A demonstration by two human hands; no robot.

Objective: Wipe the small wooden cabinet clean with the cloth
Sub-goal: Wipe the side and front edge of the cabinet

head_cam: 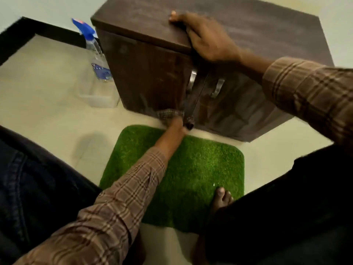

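Observation:
A small dark wooden cabinet [152, 77] with two doors and two metal handles [192, 81] stands on the pale floor ahead of me. My right hand [208, 38] rests on its top front edge, fingers curled over the edge above the door gap. Low down, my left hand [176, 127] presses a checked cloth [168, 114] against the bottom of the left door, near the gap between the doors. The cloth is bunched and partly hidden by my fingers. The view is motion-blurred.
A clear spray bottle [97, 54] with a blue trigger stands in a clear plastic tub [99, 98] left of the cabinet. A green grass-like mat [191, 169] lies before the cabinet, my bare foot [221, 197] on it. My dark-trousered knees frame both sides.

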